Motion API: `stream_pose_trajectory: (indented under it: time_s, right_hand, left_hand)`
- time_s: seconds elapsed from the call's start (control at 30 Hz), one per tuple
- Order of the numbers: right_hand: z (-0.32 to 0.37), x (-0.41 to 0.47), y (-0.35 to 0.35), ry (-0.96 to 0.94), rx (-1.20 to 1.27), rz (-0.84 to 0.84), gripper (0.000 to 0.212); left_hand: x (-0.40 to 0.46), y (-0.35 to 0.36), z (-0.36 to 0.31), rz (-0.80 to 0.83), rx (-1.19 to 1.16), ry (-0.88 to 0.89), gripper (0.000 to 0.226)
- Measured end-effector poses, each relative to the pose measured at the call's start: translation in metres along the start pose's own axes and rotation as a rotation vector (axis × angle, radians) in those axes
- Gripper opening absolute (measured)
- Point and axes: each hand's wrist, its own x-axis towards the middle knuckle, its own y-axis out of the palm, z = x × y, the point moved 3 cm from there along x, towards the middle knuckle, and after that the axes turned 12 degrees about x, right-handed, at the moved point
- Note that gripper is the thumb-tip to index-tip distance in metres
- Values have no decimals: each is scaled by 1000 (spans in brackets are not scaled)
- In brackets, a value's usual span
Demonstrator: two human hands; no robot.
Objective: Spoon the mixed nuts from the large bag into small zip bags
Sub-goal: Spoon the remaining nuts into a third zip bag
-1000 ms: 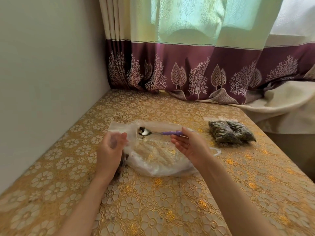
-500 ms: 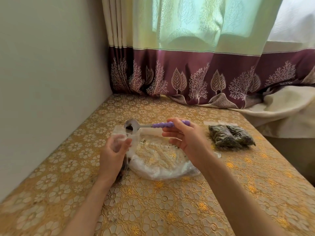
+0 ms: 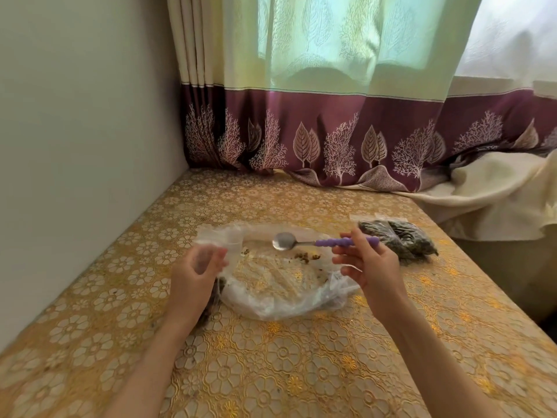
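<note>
The large clear bag [image 3: 280, 285] lies flat on the gold floral table [image 3: 271, 372], nearly empty, with a few nut crumbs [image 3: 304, 257] near its far side. My right hand [image 3: 366, 265] pinches the purple handle of a metal spoon [image 3: 284, 241]; its bowl is empty and points left, just above the bag. My left hand [image 3: 196, 274] holds a small clear zip bag [image 3: 211, 254] upright at the large bag's left edge, with dark nuts showing below the hand.
Filled small zip bags [image 3: 398, 238] of dark nuts lie at the right, beyond my right hand. A wall runs along the table's left side. A maroon-bordered curtain [image 3: 331, 140] hangs at the back, and a cream blanket [image 3: 488, 194] lies at the right.
The spoon has moved right, from over the small bag's mouth to above the large bag, and its bowl is now empty. My left hand has stayed at the small bag.
</note>
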Motion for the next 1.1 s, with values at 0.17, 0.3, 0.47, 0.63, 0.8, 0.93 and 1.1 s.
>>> stream_pose_trajectory:
  time_s: [0.17, 0.3, 0.47, 0.63, 0.8, 0.93, 1.1]
  right_hand:
    - [-3, -6, -17, -77, -198, -37, 32]
    - [-4, -13, -17, -66, -272, 42, 32]
    - [-1, -18, -21, -71, -333, 35, 35]
    - [8, -23, -36, -176, -449, -48, 33]
    - [15, -34, -47, -283, -475, -146, 34]
    - [10, -50, -46, -267, -427, -110, 43]
    - [5, -68, -43, -315, -448, -102, 42]
  left_hand:
    - [1, 3, 2, 93, 206, 46, 25]
    - [2, 10, 5, 224, 444, 66, 42]
    - [7, 11, 0, 267, 519, 67, 27]
    - [1, 11, -17, 380, 547, 63, 29]
    - [-22, 14, -44, 580, 376, 33, 34]
    - [-39, 18, -67, 665, 236, 5, 35]
    - [-38, 19, -78, 424, 78, -14, 34]
